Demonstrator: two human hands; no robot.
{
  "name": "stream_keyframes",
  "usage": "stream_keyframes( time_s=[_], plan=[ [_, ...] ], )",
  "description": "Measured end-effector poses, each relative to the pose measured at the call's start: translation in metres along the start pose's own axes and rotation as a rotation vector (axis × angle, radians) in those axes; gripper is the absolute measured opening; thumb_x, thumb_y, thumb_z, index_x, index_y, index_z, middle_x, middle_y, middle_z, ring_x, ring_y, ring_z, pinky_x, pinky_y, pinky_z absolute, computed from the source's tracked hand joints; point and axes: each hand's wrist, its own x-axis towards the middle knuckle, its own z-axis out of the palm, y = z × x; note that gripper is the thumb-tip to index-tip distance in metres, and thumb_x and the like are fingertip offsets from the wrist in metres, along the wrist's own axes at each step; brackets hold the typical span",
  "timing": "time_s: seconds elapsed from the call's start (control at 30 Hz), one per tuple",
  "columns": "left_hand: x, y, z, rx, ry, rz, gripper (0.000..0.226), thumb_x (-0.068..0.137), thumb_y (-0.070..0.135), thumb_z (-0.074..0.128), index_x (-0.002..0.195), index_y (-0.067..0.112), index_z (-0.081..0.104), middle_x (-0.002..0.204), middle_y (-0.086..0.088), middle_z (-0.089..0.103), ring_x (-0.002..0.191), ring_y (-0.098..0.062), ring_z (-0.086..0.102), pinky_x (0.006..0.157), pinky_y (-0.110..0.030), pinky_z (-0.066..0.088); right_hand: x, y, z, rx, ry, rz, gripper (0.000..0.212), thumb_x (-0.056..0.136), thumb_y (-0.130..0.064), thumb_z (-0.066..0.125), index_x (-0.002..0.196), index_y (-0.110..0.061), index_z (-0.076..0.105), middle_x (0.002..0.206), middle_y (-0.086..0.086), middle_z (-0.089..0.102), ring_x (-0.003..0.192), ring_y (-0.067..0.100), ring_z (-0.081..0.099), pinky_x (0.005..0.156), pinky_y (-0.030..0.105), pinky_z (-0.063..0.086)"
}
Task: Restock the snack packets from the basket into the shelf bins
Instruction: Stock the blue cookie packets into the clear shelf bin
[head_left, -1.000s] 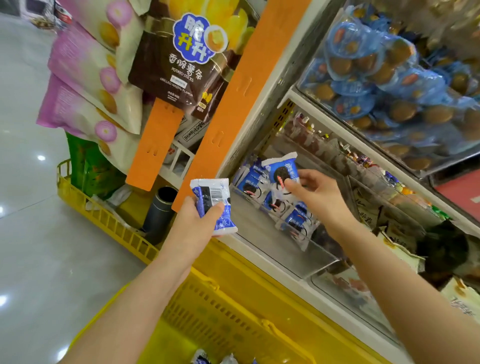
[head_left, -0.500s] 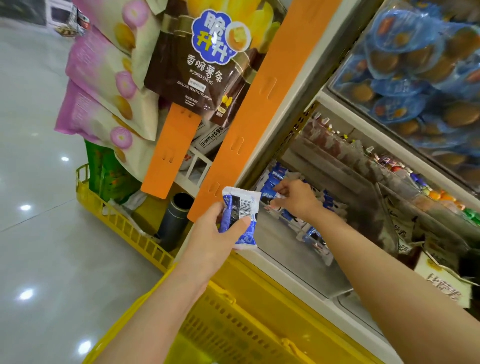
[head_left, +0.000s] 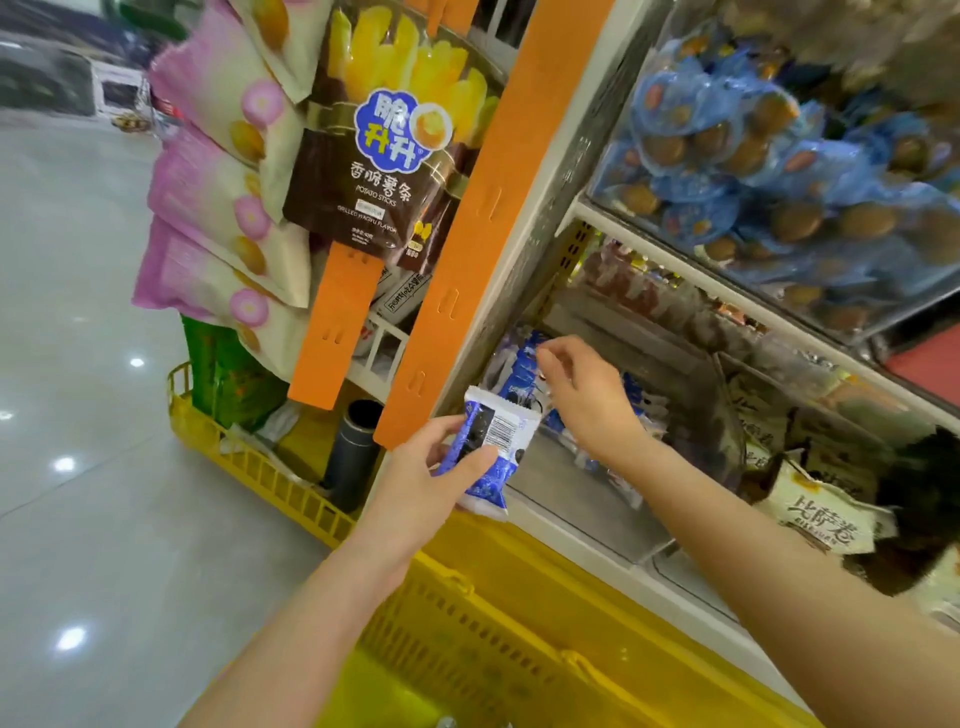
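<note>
Far left: pink bags (head_left: 218, 208) hang in a column above a low yellow rack (head_left: 260, 467). The rack holds a green bag (head_left: 228, 374) and a dark cylinder (head_left: 353, 452). A brown potato-stick bag (head_left: 374, 176) hangs just left of a long orange strip (head_left: 467, 249) on the shelf post.

Left hand (head_left: 415, 493): gripping one blue-and-white packet (head_left: 493, 447), thumb across its face, barcode side to the camera. The packet is held roughly upright at the shelf edge, just outside the clear bin (head_left: 582, 514) and above the yellow basket (head_left: 467, 639).

Bin stock (head_left: 519, 364): more blue packets stand at the bin's rear left corner.

Right hand (head_left: 587, 400): inside the bin, fingers curled, fingertips at the tops of the bin stock. Whether they pinch a packet cannot be determined.

Right: blue packs (head_left: 753, 171) fill the upper bin. Beige packets (head_left: 821, 519) lie in the neighbouring lower bin.
</note>
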Motion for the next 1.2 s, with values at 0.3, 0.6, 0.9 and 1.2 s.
stream_keyframes(
  time_s=[0.3, 0.6, 0.9, 1.2],
  plan=[
    [-0.027, 0.02, 0.022, 0.185, -0.049, 0.129, 0.034, 0.089, 0.025, 0.06, 0.117, 0.039, 0.046, 0.108, 0.006, 0.061, 0.082, 0.002, 0.061, 0.065, -0.016, 0.047, -0.097, -0.026, -0.047, 0.144, -0.011, -0.14, 0.008, 0.088, -0.019, 0.063, 0.082, -0.024, 0.064, 0.077, -0.012, 0.064, 0.073, 0.007, 0.058, 0.067, 0.017, 0.043],
    [-0.044, 0.032, 0.042, -0.202, -0.077, -0.247, 0.039, 0.095, 0.032, 0.045, 0.117, 0.002, 0.055, 0.085, -0.01, 0.067, 0.066, -0.017, 0.065, 0.057, -0.028, 0.051, -0.15, -0.005, -0.048, 0.05, 0.021, -0.504, 0.009, 0.08, -0.01, 0.066, 0.086, -0.011, 0.073, 0.102, 0.002, 0.066, 0.098, 0.006, 0.058, 0.084, 0.018, 0.046],
    [-0.034, 0.024, 0.055, 0.108, 0.132, 0.083, 0.011, 0.092, 0.017, 0.055, 0.102, 0.014, 0.06, 0.1, -0.01, 0.067, 0.091, -0.02, 0.066, 0.071, -0.032, 0.055, -0.159, 0.01, -0.03, 0.359, -0.037, -0.05, 0.038, 0.088, -0.025, 0.063, 0.123, -0.024, 0.049, 0.12, -0.014, 0.054, 0.109, -0.007, 0.049, 0.095, 0.008, 0.039],
    [-0.019, 0.018, 0.077, 0.424, 0.08, 0.423, 0.02, 0.093, 0.021, 0.052, 0.112, 0.023, 0.048, 0.102, 0.015, 0.054, 0.09, 0.014, 0.054, 0.065, -0.004, 0.045, -0.147, 0.013, -0.037, 0.72, -0.039, 0.198, 0.019, 0.086, -0.018, 0.066, 0.105, -0.015, 0.064, 0.095, -0.004, 0.071, 0.087, 0.005, 0.066, 0.071, 0.013, 0.051]
  ],
)
